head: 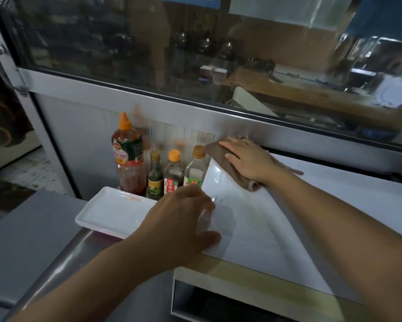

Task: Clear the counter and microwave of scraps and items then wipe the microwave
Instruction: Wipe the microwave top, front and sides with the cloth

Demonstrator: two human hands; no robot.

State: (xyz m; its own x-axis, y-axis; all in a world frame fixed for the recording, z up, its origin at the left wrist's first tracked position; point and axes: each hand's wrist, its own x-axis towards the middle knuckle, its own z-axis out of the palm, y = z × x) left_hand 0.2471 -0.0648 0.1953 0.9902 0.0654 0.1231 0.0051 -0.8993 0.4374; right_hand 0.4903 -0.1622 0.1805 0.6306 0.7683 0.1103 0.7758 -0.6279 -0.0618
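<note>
Microwave (pixel 253 224) sits at centre-right of the view, white glossy top facing up, front edge at 6 o'clock. Cloth (pixel 228 166) — brown, folded — lies on the back-left corner of the top, about 12 o'clock from its middle. Right hand (pixel 248 159) presses flat on the cloth, fingers straight and together, nothing pinched. Left hand (pixel 183 217) rests on the top's left edge at 9 o'clock, fingers loosely spread, thumb along the edge, holding nothing — looks like bracing.

Progress: the visible top carries no items or scraps, so clearing there looks done; wiping is underway at the back corner. Most of the top, the front and the inside are probably left — the inside can't be seen.

Outward, at 10 o'clock from the microwave: four bottles (pixel 172 170) stand just beside its left side, a white tray (pixel 107 212) in front of them on the counter (pixel 32 240). Whether these are to go I can't tell.
</note>
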